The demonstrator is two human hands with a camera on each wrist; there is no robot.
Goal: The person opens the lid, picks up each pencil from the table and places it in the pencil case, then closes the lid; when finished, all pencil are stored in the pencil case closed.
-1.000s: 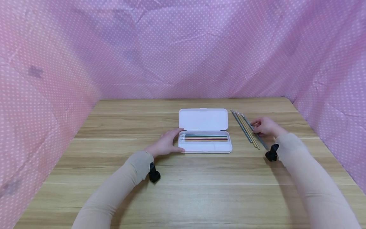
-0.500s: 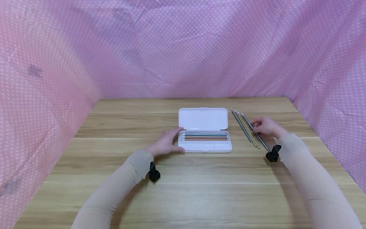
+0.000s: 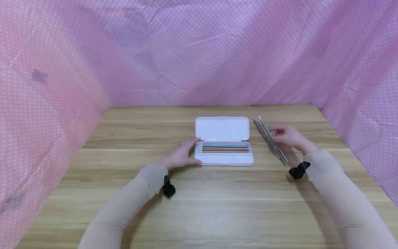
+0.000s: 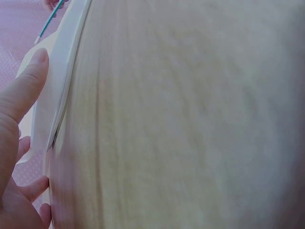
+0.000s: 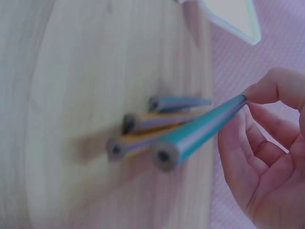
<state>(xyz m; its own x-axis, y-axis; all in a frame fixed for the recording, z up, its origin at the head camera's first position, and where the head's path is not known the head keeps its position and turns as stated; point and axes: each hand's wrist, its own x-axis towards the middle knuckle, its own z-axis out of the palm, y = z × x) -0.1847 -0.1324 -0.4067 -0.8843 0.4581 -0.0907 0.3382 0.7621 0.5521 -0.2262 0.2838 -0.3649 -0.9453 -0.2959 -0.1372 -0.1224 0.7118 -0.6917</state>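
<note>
A white pencil case (image 3: pixel 216 159) lies open on the table, its lid (image 3: pixel 222 128) laid back. Several pencils (image 3: pixel 224 148) lie side by side in its rear compartment. My left hand (image 3: pixel 180 154) holds the case's left end, thumb at the front edge and a finger at the hinge side. To the right, my right hand (image 3: pixel 289 135) pinches a teal pencil (image 5: pixel 205 126) between thumb and fingers, raised a little above the others. Two yellow pencils (image 5: pixel 155 121) and a blue one (image 5: pixel 178 103) lie beneath and beside it, unsharpened ends toward me.
The wood-grain table (image 3: pixel 217 204) carries everything. Pink dotted cloth (image 3: pixel 199 55) hangs behind it and along both sides. A small black camera (image 3: pixel 169 188) sits on the left wrist, another black camera (image 3: pixel 299 170) on the right.
The teal pencil in my right hand has lifted and shifted left, over the other pencils. My left hand stays at the case.
</note>
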